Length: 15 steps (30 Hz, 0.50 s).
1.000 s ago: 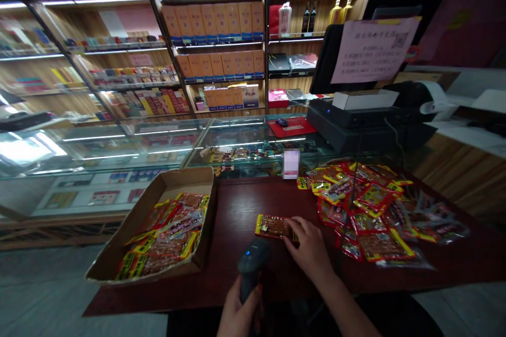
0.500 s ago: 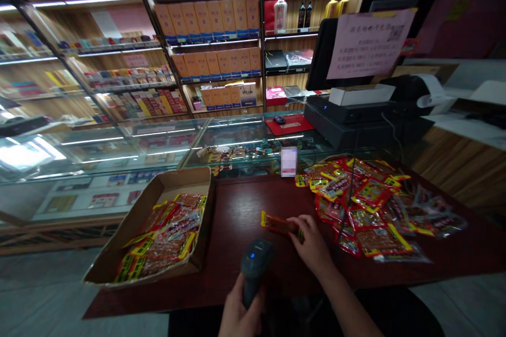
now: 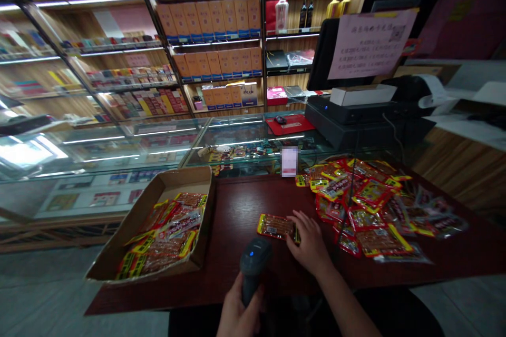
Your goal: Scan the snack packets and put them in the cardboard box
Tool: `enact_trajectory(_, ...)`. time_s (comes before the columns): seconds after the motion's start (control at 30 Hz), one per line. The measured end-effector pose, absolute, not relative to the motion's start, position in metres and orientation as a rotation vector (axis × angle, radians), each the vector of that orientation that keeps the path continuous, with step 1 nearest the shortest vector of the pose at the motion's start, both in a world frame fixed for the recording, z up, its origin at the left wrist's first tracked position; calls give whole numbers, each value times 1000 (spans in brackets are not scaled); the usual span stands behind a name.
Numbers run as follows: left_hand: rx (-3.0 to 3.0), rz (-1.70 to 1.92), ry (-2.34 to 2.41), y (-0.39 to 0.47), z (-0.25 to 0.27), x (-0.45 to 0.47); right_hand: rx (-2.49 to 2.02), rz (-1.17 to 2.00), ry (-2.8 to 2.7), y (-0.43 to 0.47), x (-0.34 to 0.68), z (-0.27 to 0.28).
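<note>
My left hand [image 3: 240, 310] is wrapped round the handle of a dark barcode scanner [image 3: 255, 260], which has a small blue light on top. A red-and-yellow snack packet [image 3: 274, 226] with brown sticks inside lies on the dark wooden table [image 3: 233, 197], just beyond the scanner. The fingers of my right hand [image 3: 310, 242] grip the right end of this packet and hide part of it. To the right of that hand is a loose pile of similar packets [image 3: 367, 195]. More packets [image 3: 166, 237] lie inside a cardboard box [image 3: 200, 179] on the left.
A small white card [image 3: 289, 161] stands at the table's back edge, before a glass display counter [image 3: 166, 152]. Behind are a mouse [image 3: 280, 119] on a red mat [image 3: 294, 125] and a monitor [image 3: 322, 55] with a pink notice [image 3: 369, 45]. Orange boxes [image 3: 209, 21] line the shelves.
The snack packet has gone from tilted to lying flatter on the table, its face now showing. My right hand has lowered with it; the left hand and scanner stay nearly still.
</note>
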<state>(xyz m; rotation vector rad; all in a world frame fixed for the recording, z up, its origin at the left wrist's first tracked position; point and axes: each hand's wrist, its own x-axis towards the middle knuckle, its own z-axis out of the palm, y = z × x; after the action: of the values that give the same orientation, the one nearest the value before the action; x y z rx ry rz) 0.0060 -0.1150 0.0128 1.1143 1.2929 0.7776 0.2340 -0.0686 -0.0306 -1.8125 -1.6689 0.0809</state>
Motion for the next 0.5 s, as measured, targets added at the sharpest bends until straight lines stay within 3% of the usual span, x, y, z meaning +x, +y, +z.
enact_trajectory(0.37, 1164, 754, 1293, -114, 9, 5, -1824, 66, -1675, -65, 231, -40)
enact_trajectory(0.5, 1139, 754, 1301, -110, -4, 4, -1727, 193, -1585, -67, 235, -42)
